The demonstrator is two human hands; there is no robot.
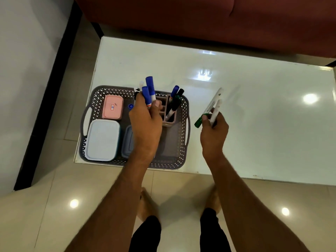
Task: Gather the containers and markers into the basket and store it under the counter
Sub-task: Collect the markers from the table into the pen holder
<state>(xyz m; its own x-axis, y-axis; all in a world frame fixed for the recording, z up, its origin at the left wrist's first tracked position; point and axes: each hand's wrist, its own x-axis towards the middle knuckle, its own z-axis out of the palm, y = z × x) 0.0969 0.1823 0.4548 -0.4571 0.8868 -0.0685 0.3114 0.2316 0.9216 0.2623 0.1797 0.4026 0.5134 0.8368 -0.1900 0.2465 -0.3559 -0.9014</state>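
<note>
A grey perforated basket [101, 91] with handle slots sits at the near left corner of the glossy white tabletop [254, 110], and everything else is placed here relative to it. Inside the basket, a pink lidded container [112, 107] lies toward its far left, a larger pale blue container [102, 139] fills its near left, and a grey-blue container [128, 140] lies just right of that one, partly hidden by the left forearm. In the basket's right half stands a brownish divided pen holder [170, 119] with several markers leaning in it: a blue-capped one [175, 90], a black-capped one [180, 92] and a dark green-capped one [177, 99]. A small blue cap [130, 106] lies on the basket floor between the pink container and the holder. The left hand [146, 124] hovers above the middle of the basket, clenched around a bunch of markers [148, 91] whose blue caps point away from the person; a black-and-white one also shows in the bunch. The right hand [214, 130] is off to the right of the basket, above the bare tabletop, gripping white-bodied markers [215, 104], one of which has a green cap [198, 123] that points down toward the basket's right edge. Past the tabletop's far edge stands a dark red sofa [181, 19], and beige floor tiles [54, 206] lie below the near edge.
</note>
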